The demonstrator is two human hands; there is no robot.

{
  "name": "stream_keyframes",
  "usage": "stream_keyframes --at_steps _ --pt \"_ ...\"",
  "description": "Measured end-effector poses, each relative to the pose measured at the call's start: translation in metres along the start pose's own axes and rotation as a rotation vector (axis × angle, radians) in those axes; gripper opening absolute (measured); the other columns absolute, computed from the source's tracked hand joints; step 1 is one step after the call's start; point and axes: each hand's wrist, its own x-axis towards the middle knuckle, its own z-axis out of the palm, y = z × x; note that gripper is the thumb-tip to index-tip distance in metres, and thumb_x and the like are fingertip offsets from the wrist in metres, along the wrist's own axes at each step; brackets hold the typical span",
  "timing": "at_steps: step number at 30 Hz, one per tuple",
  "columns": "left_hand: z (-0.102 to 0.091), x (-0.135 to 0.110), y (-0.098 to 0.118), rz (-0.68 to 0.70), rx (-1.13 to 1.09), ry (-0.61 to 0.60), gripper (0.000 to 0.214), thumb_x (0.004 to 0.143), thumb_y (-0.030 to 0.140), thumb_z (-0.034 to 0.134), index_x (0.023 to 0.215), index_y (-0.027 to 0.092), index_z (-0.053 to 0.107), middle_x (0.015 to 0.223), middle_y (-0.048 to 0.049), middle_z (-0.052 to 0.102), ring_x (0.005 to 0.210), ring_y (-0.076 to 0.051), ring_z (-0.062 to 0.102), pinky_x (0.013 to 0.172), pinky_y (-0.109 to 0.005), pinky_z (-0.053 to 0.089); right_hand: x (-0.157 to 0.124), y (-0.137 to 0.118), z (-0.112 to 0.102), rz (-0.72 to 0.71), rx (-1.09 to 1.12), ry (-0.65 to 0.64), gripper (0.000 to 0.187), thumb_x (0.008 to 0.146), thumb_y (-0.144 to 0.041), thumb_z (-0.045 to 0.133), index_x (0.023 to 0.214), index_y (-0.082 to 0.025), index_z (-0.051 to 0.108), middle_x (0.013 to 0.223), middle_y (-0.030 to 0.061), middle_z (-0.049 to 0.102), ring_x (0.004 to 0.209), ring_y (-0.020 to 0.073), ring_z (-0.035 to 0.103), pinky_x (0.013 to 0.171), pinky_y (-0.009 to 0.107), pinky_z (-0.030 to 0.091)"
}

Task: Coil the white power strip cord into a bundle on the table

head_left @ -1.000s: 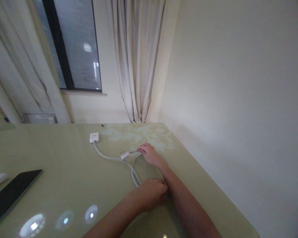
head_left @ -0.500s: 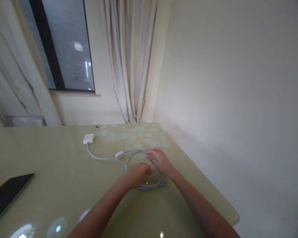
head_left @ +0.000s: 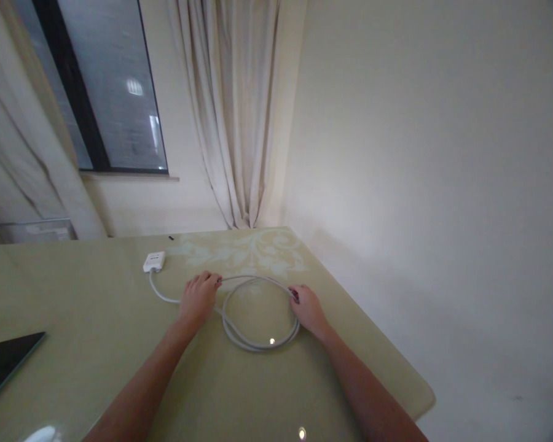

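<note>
Nearest, at the bottom edge: bare left forearm [head_left: 133,399] and right forearm [head_left: 371,399], both cropped before the elbow. Between them, a glare spot [head_left: 301,434] on the glossy pale-green counter [head_left: 96,319], clipped by the frame. At far left, a dark flat slab [head_left: 2,363], phone or tablet, impossible to tell which, mostly out of frame.

Further in, the white cable [head_left: 258,345], laid flat on the counter in one round loop. Doubled along its near arc, thinner and greyer along the far arc. Sits right of the counter's middle, between both hands. Small bright reflection [head_left: 272,341] inside the loop.

Right hand [head_left: 309,310] at the loop's right side, back up, fingertips down on the cable. Underside of the grip hidden by the hand itself, so cannot tell whether pinching the cable or only pressing on it.

Left hand [head_left: 199,298] at the loop's left side, grip curled closed over the cable, thin strand emerging from the fingertips. Crossing of the loop covered by the palm.

From under the left hand, a single run of cable curving away left to a small white adapter [head_left: 153,261], lying flat, markings on its face too small to read. Just past it, a tiny dark speck [head_left: 171,237], unidentifiable. Faint leaf pattern on the counter's far corner.

Behind: cream curtain [head_left: 235,123], dark-framed window [head_left: 110,92] cropped at top, blurred glints in the glass, plain wall [head_left: 419,153] at right.
</note>
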Motion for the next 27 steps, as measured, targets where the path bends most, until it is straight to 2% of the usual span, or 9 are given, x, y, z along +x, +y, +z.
stream_keyframes --at_steps 3,5,7,11,14,18,20,23,27 --pt "-0.021 0.0 0.004 0.092 -0.026 0.03 0.04 0.104 0.037 0.038 0.123 0.023 0.07 0.124 -0.0124 0.072 0.121 -0.03 0.062 0.108 -0.043 0.04 0.0 0.0 0.0 0.065 0.127 0.061 0.042 0.079 -0.006 0.058 0.115 -0.015 0.075 0.114 0.0155 0.07 0.108 0.0268 0.065 0.102 0.04 0.046" --pt "-0.033 -0.001 0.004 0.173 -0.058 -0.106 0.033 0.099 0.039 0.048 0.115 0.025 0.073 0.117 -0.0098 0.075 0.114 -0.028 0.066 0.105 -0.042 0.042 0.001 0.001 0.0 0.121 0.248 0.084 0.045 0.078 -0.007 0.058 0.118 -0.016 0.073 0.117 0.0147 0.069 0.103 0.0241 0.067 0.097 0.038 0.05" --pt "-0.038 -0.003 0.003 0.198 -0.072 -0.261 0.029 0.093 0.04 0.056 0.11 0.024 0.074 0.11 -0.009 0.077 0.107 -0.029 0.069 0.096 -0.041 0.047 0.004 0.001 0.0 0.191 0.392 0.079 0.041 0.079 -0.011 0.059 0.118 -0.016 0.071 0.109 0.0122 0.071 0.087 0.0199 0.069 0.083 0.034 0.055" --pt "-0.027 -0.006 0.004 0.207 -0.1 -0.369 0.02 0.084 0.039 0.066 0.094 0.023 0.074 0.096 -0.0062 0.078 0.092 -0.025 0.071 0.078 -0.033 0.049 0.009 0.001 0.0 0.29 0.68 0.01 0.017 0.081 -0.026 0.067 0.092 -0.015 0.072 0.075 0.0046 0.068 0.058 0.0126 0.059 0.055 0.024 0.048" --pt "-0.015 -0.006 0.011 0.194 -0.115 -0.355 0.021 0.086 0.042 0.065 0.088 0.022 0.071 0.095 -0.0075 0.077 0.092 -0.025 0.071 0.079 -0.033 0.049 0.008 -0.003 -0.005 0.301 0.846 -0.037 0.021 0.076 -0.036 0.073 0.081 -0.015 0.07 0.062 -0.0021 0.055 0.046 0.0078 0.042 0.043 0.021 0.032" --pt "-0.003 -0.006 0.022 0.17 -0.141 -0.234 0.035 0.085 0.036 0.066 0.115 0.018 0.064 0.128 -0.0173 0.069 0.125 -0.034 0.061 0.102 -0.043 0.044 0.002 -0.014 -0.014 0.245 1.008 -0.078 0.033 0.075 -0.047 0.074 0.086 -0.017 0.068 0.057 -0.01 0.036 0.041 0.005 0.023 0.04 0.021 0.018" --pt "0.001 -0.006 0.024 0.172 -0.181 -0.21 0.042 0.088 0.03 0.062 0.127 0.017 0.057 0.134 -0.0195 0.066 0.131 -0.034 0.058 0.107 -0.044 0.041 0.0 -0.023 -0.02 0.2 1.062 -0.081 0.039 0.073 -0.054 0.076 0.084 -0.019 0.064 0.058 -0.0112 0.031 0.042 0.0043 0.018 0.04 0.021 0.015" --pt "-0.001 -0.002 0.022 0.169 -0.285 -0.245 0.027 0.1 0.029 0.041 0.119 0.018 0.057 0.107 -0.0127 0.076 0.103 -0.025 0.072 0.092 -0.036 0.05 -0.002 -0.04 -0.034 0.061 1.105 -0.074 0.045 0.074 -0.06 0.077 0.084 -0.02 0.061 0.06 -0.0116 0.03 0.043 0.0039 0.017 0.041 0.021 0.013" --pt "-0.025 0.004 0.015 0.132 -0.397 -0.255 0.044 0.107 0.044 0.018 0.097 0.022 0.055 0.084 -0.005 0.074 0.069 -0.018 0.071 0.069 -0.029 0.051 0.006 -0.065 -0.06 -0.133 0.842 -0.114 0.04 0.086 -0.059 0.07 0.092 -0.02 0.062 0.053 -0.0121 0.036 0.039 0.0055 0.027 0.039 0.021 0.018"
